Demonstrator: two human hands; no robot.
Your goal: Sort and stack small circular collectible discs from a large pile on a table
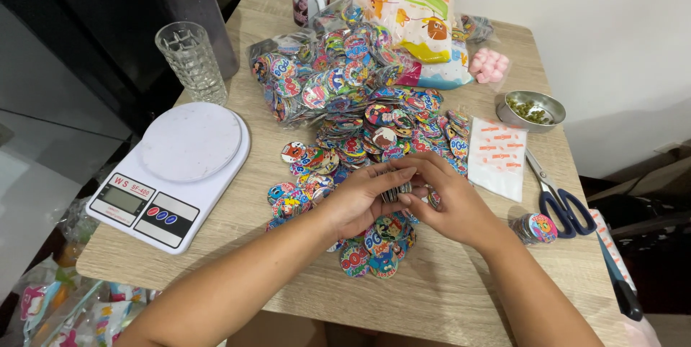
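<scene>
hands: two, both the person's own, meeting over the discs at the desk's middle.
left hand [358, 201]: fingers curled round a small stack [395, 191] of discs, pinching it from the left.
right hand [446, 199]: fingers bent, pressing the same stack from the right; the two hands touch at the fingertips.
stack: one, held on edge between the hands just above the loose discs; its count cannot be told.
loose discs [374, 138]: too many to count, spread in one heap on the desk [446, 289].
bag of discs [317, 73]: one, clear, behind the heap.
scale [173, 170]: one, white, left of the hands.
glass [188, 59]: one, behind the scale.
scissors [558, 199]: one pair, right of the hands.
tin bowl [531, 111]: one, far right.
</scene>
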